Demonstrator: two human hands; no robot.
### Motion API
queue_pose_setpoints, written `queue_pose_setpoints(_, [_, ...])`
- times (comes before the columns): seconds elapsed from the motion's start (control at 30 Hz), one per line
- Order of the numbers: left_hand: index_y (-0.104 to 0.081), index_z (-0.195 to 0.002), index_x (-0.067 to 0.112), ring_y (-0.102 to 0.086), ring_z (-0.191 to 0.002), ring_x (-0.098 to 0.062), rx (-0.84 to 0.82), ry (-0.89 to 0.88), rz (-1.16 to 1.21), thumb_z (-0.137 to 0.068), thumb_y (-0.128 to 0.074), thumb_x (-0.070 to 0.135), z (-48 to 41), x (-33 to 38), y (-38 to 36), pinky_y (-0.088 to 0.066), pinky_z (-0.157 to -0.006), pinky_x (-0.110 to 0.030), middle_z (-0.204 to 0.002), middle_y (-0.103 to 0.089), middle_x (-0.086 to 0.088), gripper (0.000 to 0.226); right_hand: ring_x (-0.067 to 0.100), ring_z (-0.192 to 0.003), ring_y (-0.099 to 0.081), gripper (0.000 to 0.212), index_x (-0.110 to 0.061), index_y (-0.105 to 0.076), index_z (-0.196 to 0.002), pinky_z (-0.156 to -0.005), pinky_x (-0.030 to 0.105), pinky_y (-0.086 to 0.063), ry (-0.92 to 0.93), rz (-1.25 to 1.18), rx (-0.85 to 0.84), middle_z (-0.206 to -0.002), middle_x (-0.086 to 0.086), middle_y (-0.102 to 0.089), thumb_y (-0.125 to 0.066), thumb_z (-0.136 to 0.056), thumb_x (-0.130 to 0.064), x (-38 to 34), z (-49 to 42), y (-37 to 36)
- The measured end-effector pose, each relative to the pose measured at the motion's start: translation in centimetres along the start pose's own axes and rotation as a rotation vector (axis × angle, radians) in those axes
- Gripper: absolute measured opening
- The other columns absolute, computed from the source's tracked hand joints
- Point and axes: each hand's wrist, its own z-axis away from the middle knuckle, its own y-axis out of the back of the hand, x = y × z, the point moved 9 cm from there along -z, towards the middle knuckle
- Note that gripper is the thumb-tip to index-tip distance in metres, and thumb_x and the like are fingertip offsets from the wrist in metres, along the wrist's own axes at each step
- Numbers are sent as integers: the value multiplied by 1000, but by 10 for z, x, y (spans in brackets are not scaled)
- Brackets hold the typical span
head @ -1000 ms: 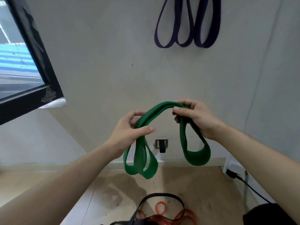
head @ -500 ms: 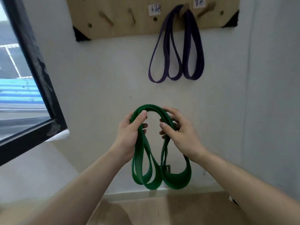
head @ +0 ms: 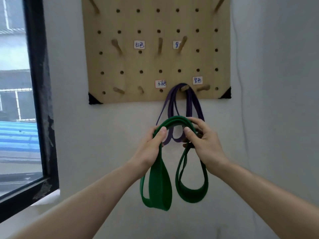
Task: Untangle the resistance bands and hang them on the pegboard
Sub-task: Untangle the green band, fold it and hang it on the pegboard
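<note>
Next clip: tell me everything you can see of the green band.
The green band is a flat, matte, rubbery-looking loop gathered into several strands. Its top arches between the left hand and right hand, both gripping it; two loops hang free below. It is held before the hanging purple band, just under the pegboard.

Both forearms reach forward, left hand (head: 150, 147) and right hand (head: 205, 144) close together, fingers curled, thumbs uppermost
</note>
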Motion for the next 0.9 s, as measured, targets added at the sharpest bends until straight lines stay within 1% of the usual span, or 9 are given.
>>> queue_pose_setpoints(0.1, [-52,-127,26,-55,-92,-11,60,-68,31,-106,-44,40,-29,27,-3,-47,-77,-25,-111,-60,0,27,22,-89,-70,23,-29,-59,-122,-68,25,-58,58,80,33,-104,5,-68,-57,-101,-20,-22,-25,14])
queue_pose_setpoints(0.17, [-50,-123,24,-57,-98,-9,122,-119,60,-106,-45,38,-47,45,2,-50,-86,-28,-111,-60,2,23,22,-90,-70,21,-29,-58,-120,-71,29,-61,95,89,41,-106,4,-67,-57,-101,-21,-35,-40,15])
queue_pose_setpoints(0.27, [-46,-123,20,-58,-111,-15,228,-183,62,-106,-46,36,-71,67,19,-48,-103,-40,-114,-58,4,23,22,-97,-70,23,-26,-57,-123,-78,38,-63,160,103,45,-110,0,-65,-57,-101,-20,-55,-66,6])
queue_pose_setpoints(0.4, [-45,-119,22,-57,-115,-23,339,-225,37,-106,-44,38,-94,84,52,-45,-106,-46,-118,-57,-2,21,14,-96,-70,26,-23,-59,-126,-87,41,-61,224,151,19,-105,-5,-68,-57,-100,-23,-74,-105,-21])
queue_pose_setpoints(0.5, [-46,-119,23,-58,-109,-25,418,-246,39,-106,-42,41,-107,89,78,-47,-103,-47,-117,-60,-7,22,16,-89,-71,23,-26,-59,-123,-85,42,-61,250,160,-29,-104,-6,-68,-57,-101,-27,-84,-131,-45])
queue_pose_setpoints(0.6, [-43,-119,25,-57,-111,-21,458,-228,85,-106,-39,42,-120,80,95,-46,-104,-46,-121,-57,-5,21,16,-89,-69,20,-28,-56,-122,-83,36,-60,252,188,-66,-105,-8,-64,-55,-102,-27,-91,-152,-70])
queue_pose_setpoints(0.67, [-41,-121,25,-56,-115,-23,471,-187,116,-106,-37,42,-130,66,100,-44,-106,-49,-125,-55,-7,22,19,-89,-68,23,-23,-57,-125,-82,35,-59,266,226,-61,-101,-9,-62,-54,-103,-25,-92,-164,-84])
queue_pose_setpoints(0.83, [-33,-122,28,-52,-122,-33,416,-31,195,-108,-33,40,-149,17,89,-41,-110,-55,-136,-50,-14,19,22,-99,-65,24,-18,-59,-125,-96,45,-54,252,360,-105,-106,0,-65,-57,-101,-22,-66,-190,-110])
queue_pose_setpoints(0.9, [-34,-123,29,-55,-120,-35,430,-18,170,-107,-32,41,-152,4,91,-42,-109,-56,-132,-53,-14,20,14,-93,-61,23,-16,-60,-123,-92,36,-54,251,425,-145,-96,-6,-60,-59,-100,-18,-49,-194,-114])
